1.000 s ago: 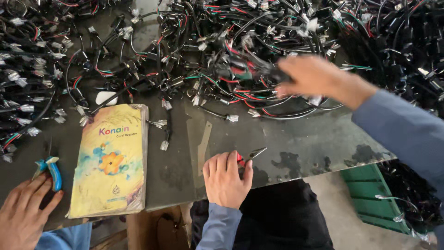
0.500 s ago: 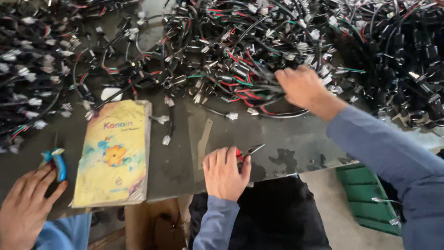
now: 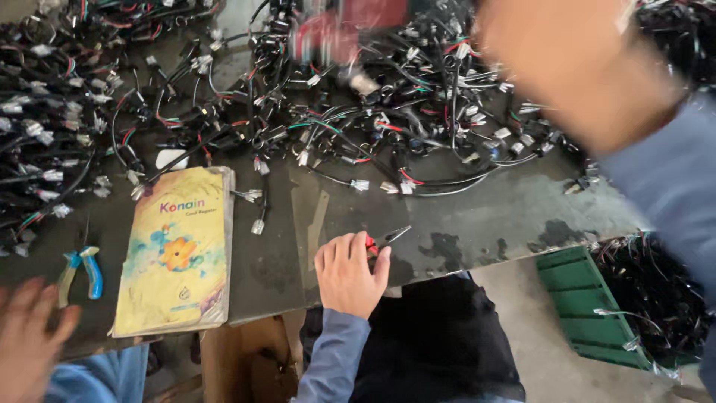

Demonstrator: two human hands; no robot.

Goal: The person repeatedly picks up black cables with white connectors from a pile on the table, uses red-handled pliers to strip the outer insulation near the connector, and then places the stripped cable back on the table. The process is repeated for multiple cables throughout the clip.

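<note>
Resting on the near edge of the dark bench (image 3: 485,216), the left hand (image 3: 349,275) is curled loosely around a small pair of cutters (image 3: 382,241) with red grips, the tips pointing right across the bench top. The right hand (image 3: 574,67) is raised close to the camera at the far right, a blur; whether it grips anything I cannot tell. Beneath it, along the far side of the bench, lies a tangled heap of wire harnesses (image 3: 388,104). A yellow booklet (image 3: 177,250) lies left of the left hand. Further left, another person's hand (image 3: 28,339) rests near blue-handled pliers (image 3: 82,270). A green crate (image 3: 589,306) sits on the floor at right.
</note>
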